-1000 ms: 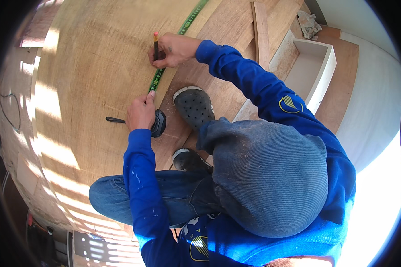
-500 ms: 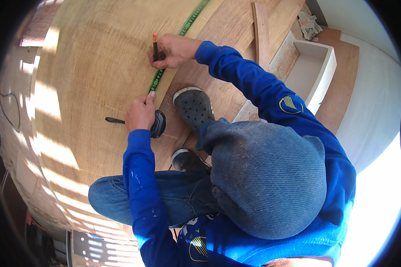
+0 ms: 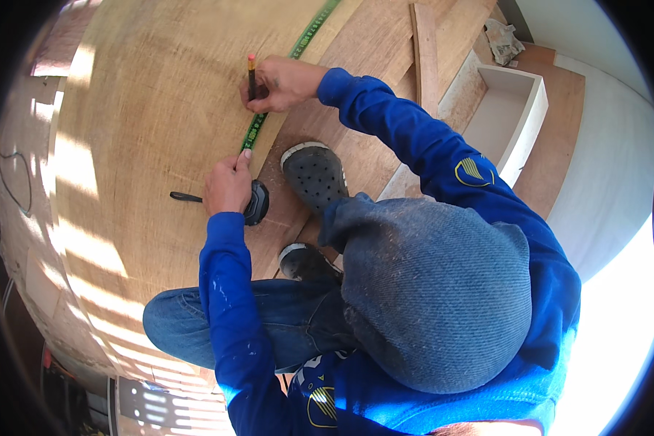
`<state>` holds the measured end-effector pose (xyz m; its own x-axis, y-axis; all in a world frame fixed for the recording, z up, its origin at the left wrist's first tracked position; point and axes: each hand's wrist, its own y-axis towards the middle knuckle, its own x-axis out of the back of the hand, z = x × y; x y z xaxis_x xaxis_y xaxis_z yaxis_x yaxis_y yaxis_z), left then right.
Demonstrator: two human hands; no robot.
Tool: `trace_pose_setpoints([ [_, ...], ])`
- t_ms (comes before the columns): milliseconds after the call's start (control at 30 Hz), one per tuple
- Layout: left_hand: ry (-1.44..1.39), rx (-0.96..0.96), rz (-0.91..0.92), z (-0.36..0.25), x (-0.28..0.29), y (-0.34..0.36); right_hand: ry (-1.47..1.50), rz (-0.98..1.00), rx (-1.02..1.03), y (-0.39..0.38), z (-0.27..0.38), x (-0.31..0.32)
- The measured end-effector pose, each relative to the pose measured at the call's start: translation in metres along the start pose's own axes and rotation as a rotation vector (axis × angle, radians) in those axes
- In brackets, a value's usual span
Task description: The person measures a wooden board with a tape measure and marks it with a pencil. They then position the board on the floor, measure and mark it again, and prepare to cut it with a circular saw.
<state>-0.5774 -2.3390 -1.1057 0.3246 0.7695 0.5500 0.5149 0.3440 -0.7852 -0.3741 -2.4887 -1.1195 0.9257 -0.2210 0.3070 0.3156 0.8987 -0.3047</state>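
My left hand (image 3: 227, 186) is closed at the black tape measure case (image 3: 258, 203), its thumb and fingers pressing the green tape measure blade (image 3: 252, 132). A dark wrist strap (image 3: 186, 197) sticks out to the left of that hand. The blade runs up and to the right along the edge of a plywood sheet (image 3: 145, 138), passing under my right hand. In my right hand (image 3: 287, 83), a dark pencil (image 3: 252, 78) with a pink eraser is pinched upright, eraser up. The fingers hide its point, beside the blade; I cannot tell whether it touches the wood.
My clogs (image 3: 316, 174) stand just right of the sheet's edge, below my bent knees (image 3: 436, 291). Beyond lie a narrow wood strip (image 3: 424, 54), a white open box (image 3: 512, 109) and a crumpled scrap (image 3: 503, 41). A thin cable (image 3: 23, 182) lies at the far left.
Almost nothing differs. My right hand and the pencil have shifted very slightly left; my left hand keeps its hold on the tape measure.
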Motion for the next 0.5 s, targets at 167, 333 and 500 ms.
trace_pose_setpoints([
  [167,0.001,-0.004,-0.009,0.0010,-0.0005,0.0006,-0.028,0.024,-0.036,-0.0002,0.0016,0.0007],
  [333,-0.009,0.017,-0.002,-0.0003,0.0003,0.0003,-0.008,0.035,-0.044,-0.0001,-0.0002,0.0005],
  [500,-0.014,0.008,0.007,-0.0010,0.0018,-0.0011,-0.022,0.037,-0.031,0.0002,0.0003,0.0030],
])
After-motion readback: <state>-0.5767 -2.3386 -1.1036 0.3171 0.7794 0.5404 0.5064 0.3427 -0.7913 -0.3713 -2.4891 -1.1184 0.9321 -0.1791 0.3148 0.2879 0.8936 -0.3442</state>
